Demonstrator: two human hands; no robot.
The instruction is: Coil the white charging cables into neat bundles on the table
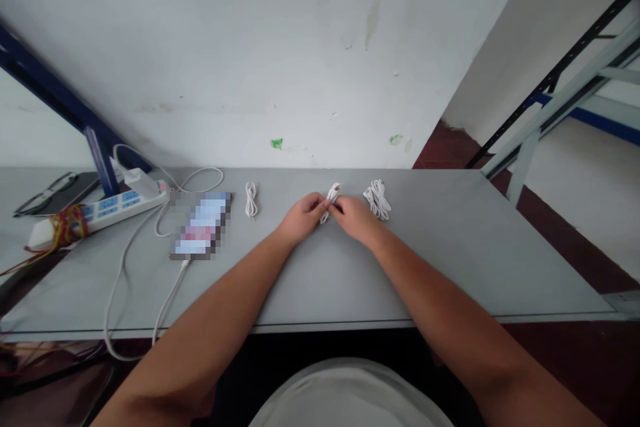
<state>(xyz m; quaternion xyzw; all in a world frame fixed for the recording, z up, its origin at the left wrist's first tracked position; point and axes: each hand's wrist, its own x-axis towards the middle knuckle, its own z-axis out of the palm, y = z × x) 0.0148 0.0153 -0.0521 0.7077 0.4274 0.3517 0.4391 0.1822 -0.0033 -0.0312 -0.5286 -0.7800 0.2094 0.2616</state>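
Observation:
A bundled white cable (pixel 333 192) is pinched between my two hands over the middle of the grey table. My left hand (pixel 305 215) has its fingers closed on the bundle from the left. From the right, my right hand (pixel 354 216) grips the same bundle, its fingertips meeting those of the left. Another coiled white cable (pixel 251 200) lies on the table to the left of my hands. Just right of my right hand sits a larger pile of coiled white cable (pixel 378 199).
The grey table (pixel 450 247) meets a white wall. On its left are a phone (pixel 203 225) with a charging cable, a power strip (pixel 107 208) with a plugged adapter, and glasses (pixel 47 193) on a dark flat object. Metal frames stand at both sides.

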